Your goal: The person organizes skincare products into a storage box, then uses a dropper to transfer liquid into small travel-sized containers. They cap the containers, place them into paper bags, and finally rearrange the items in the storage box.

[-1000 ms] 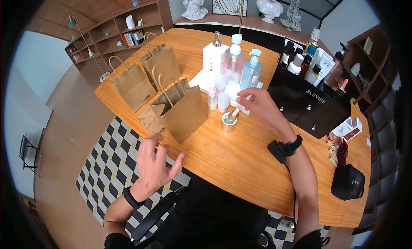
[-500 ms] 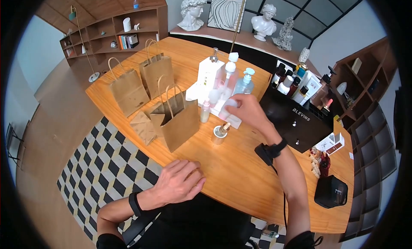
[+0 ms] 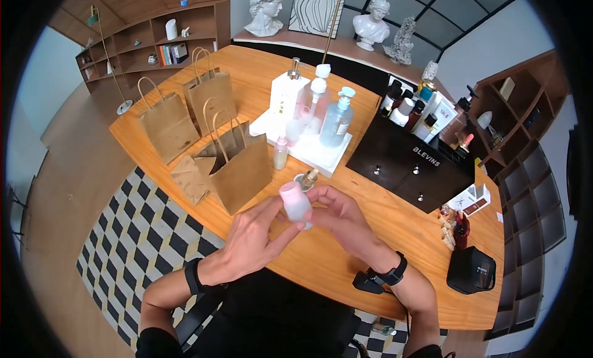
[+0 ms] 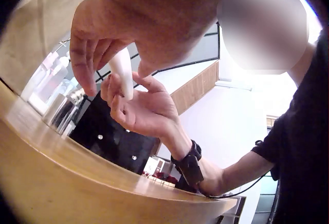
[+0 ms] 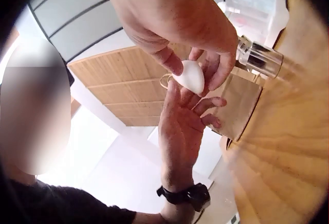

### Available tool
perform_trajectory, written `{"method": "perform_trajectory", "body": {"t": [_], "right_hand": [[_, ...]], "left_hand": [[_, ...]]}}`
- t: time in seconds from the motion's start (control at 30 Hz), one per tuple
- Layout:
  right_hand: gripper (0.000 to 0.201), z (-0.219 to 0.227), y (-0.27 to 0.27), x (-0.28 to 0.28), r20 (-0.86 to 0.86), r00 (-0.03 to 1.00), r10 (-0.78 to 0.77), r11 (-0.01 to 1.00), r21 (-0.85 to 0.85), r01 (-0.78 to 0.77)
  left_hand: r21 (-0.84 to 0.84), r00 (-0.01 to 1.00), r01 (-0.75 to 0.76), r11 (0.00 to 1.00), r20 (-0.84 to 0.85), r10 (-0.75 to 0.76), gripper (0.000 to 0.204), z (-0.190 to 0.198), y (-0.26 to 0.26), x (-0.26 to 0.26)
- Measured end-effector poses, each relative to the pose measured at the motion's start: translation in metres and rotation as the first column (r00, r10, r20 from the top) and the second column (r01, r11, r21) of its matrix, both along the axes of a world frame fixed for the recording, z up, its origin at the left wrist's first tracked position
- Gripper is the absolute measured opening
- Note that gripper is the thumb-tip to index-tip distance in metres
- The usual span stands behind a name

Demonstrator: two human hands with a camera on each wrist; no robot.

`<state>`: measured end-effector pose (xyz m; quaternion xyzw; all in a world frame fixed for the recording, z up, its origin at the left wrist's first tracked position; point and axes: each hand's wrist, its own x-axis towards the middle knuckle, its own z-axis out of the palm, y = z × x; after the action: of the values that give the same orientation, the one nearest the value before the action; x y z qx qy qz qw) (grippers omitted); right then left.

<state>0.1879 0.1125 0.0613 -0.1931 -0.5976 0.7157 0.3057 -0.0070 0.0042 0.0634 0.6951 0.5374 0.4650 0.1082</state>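
Pink-topped bottle (image 3: 296, 203), pinched by both hands (image 3: 250, 234) (image 3: 349, 225), looks plain white from the wrists.

"BLEVINS" on black drawer box (image 3: 395, 166), "SK" on white tube (image 3: 437, 115)

A wooden surface (image 3: 395, 231) spans the middle of the frame. At left stand three brown paper bags (image 3: 242, 176) — folded brown paper (image 3: 190, 180) beside them. Upper centre holds a white tray (image 3: 324, 160), a pink-topped bottle (image 3: 280, 154) near it; a dropper bottle (image 3: 306, 179) is central. At right — a black box (image 3: 395, 173), a white carton (image 3: 472, 200), a black pouch (image 3: 471, 271).
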Motion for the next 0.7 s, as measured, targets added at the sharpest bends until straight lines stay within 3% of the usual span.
{"method": "perform_trajectory", "body": {"t": [0.03, 0.1, 0.13, 0.2, 0.23, 0.3, 0.33, 0.4, 0.43, 0.5, 0.63, 0.7], "right_hand": [[0.029, -0.002, -0.001, -0.004, -0.005, 1.000, 0.006, 1.000, -0.009, -0.006], [0.023, -0.003, -0.002, -0.010, 0.061, 0.998, 0.001, 0.972, 0.234, -0.015], [0.023, 0.005, -0.001, -0.010, 0.056, 0.998, 0.006, 0.974, 0.225, -0.019], [0.017, 0.030, 0.008, -0.008, 0.440, 0.896, -0.053, 0.859, 0.478, -0.183], [0.017, 0.033, 0.007, -0.013, 0.436, 0.899, -0.044, 0.862, 0.472, -0.187], [0.015, 0.037, 0.004, -0.026, 0.220, 0.940, -0.262, 0.877, 0.461, 0.137], [0.015, 0.041, 0.004, -0.029, 0.213, 0.942, -0.260, 0.879, 0.455, 0.139], [0.019, 0.047, 0.002, -0.032, 0.271, 0.922, -0.275, 0.775, 0.630, 0.046], [0.019, 0.043, 0.002, -0.032, 0.269, 0.922, -0.278, 0.784, 0.618, 0.056], [0.032, 0.036, 0.001, -0.031, 0.319, 0.875, -0.363, 0.584, 0.810, -0.053], [0.033, 0.038, 0.002, -0.021, 0.386, 0.846, -0.367, 0.647, 0.760, -0.066], [0.032, 0.041, 0.003, -0.016, 0.324, 0.839, -0.437, 0.662, 0.747, 0.056]], "left_hand": [[-0.009, 1.000, -0.006, 1.000, -0.005, 0.006, 0.040, 0.000, -0.002, 0.000], [-0.126, 0.993, -0.077, 0.989, 0.081, 0.087, 0.040, 0.002, -0.008, -0.001], [-0.135, 0.993, -0.082, 0.987, 0.076, 0.093, 0.040, 0.000, -0.009, -0.003], [-0.156, 0.978, -0.043, 0.987, 0.196, 0.073, 0.040, -0.003, -0.010, -0.009], [-0.164, 0.978, -0.049, 0.985, 0.192, 0.081, 0.040, -0.001, -0.011, -0.011], [-0.224, 0.986, -0.054, 0.973, 0.141, 0.087, 0.040, 0.004, -0.010, -0.014], [-0.229, 0.987, -0.057, 0.972, 0.132, 0.089, 0.040, 0.002, -0.009, -0.014], [-0.154, 0.995, -0.094, 0.984, 0.015, 0.097, 0.043, -0.006, -0.006, -0.014], [-0.167, 0.996, -0.088, 0.982, 0.006, 0.090, 0.043, -0.009, -0.005, -0.013], [-0.152, 0.995, -0.097, 0.984, -0.039, 0.092, 0.044, -0.013, -0.005, -0.011], [-0.273, 0.999, -0.049, 0.961, -0.026, 0.043, 0.057, -0.014, -0.003, -0.003], [-0.236, 0.997, -0.044, 0.971, -0.068, 0.028, 0.074, -0.011, -0.002, 0.000]]}}
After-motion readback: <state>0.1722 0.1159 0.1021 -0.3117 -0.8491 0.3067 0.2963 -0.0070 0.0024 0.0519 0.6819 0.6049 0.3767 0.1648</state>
